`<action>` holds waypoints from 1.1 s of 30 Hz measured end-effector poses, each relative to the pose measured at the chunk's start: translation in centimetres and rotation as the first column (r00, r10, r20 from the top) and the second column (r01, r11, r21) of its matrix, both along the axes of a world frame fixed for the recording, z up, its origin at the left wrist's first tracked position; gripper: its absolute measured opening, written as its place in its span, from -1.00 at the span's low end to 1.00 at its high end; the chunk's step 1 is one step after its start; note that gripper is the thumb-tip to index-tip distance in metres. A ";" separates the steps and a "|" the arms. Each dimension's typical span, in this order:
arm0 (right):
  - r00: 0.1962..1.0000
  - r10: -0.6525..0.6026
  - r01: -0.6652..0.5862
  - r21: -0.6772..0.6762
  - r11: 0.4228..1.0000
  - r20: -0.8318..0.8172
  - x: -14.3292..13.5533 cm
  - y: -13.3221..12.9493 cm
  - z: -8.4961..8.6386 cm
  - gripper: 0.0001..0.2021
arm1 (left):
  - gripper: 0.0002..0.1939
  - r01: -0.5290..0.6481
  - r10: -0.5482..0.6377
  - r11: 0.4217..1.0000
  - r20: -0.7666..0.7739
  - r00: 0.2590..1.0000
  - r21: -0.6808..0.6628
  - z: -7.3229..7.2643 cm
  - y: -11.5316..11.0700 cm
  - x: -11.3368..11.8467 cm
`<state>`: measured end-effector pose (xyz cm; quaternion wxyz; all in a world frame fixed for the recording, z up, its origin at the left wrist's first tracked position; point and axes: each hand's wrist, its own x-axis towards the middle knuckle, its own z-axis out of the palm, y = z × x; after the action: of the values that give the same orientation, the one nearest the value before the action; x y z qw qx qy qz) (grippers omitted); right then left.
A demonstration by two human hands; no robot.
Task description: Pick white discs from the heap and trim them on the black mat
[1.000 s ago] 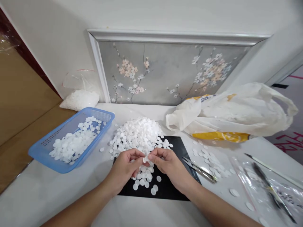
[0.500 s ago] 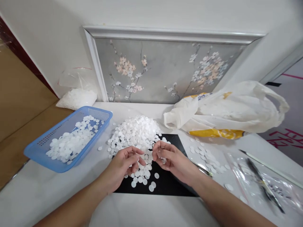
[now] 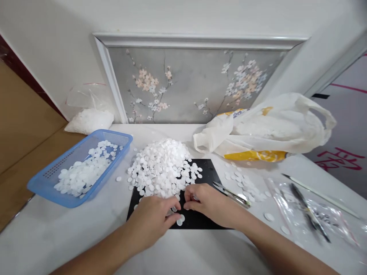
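A large heap of small white discs (image 3: pixel 164 164) lies on the table and partly over a black mat (image 3: pixel 205 217). My left hand (image 3: pixel 156 217) is at the near side of the heap, palm down, thumb and fingers apart around a few discs on the mat. To its right, my right hand (image 3: pixel 203 202) has its fingers curled together over the mat; a small bit of something pale shows between them, too small to name. The two hands do not touch. Metal tweezers (image 3: pixel 232 194) lie beside my right hand.
A blue basket (image 3: pixel 43 183) with white discs stands at left, a clear bag of white pieces (image 3: pixel 90 120) behind it. A white and yellow plastic bag (image 3: pixel 263 131) lies back right. Scattered discs (image 3: pixel 246 187), clear bags (image 3: pixel 315 217), a black pen (image 3: pixel 308 210) and a pale pointed tool (image 3: pixel 321 194) lie right.
Both hands have turned palm down and lowered onto the mat. My right hand has curled its fingers. The tweezers show more fully, and the view has shifted slightly.
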<state>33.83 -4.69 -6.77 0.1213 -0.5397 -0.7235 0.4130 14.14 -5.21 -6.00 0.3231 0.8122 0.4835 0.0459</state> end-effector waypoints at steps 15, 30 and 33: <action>0.900 -0.153 0.150 -0.039 0.988 -0.408 -0.7 -0.1 -2.1 -0.94 | -0.85 -0.155 0.474 0.839 0.561 0.679 -0.521 1.4 1.5 -1.5; 0.853 -0.242 0.153 -0.223 0.963 -0.462 -1.4 -0.3 -2.5 -0.78 | -0.78 -0.134 0.143 0.989 0.188 0.972 -0.059 0.2 0.8 -1.1; 0.747 -0.337 0.110 -0.394 0.913 -0.573 -1.7 -0.2 -2.6 -0.68 | -0.77 -0.156 0.162 0.987 0.179 0.971 -0.043 0.2 0.7 -0.7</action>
<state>32.17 -4.92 -9.33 0.3117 -0.4665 -0.4886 0.6682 13.41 -4.51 -5.79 0.3727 0.7586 0.5162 0.1386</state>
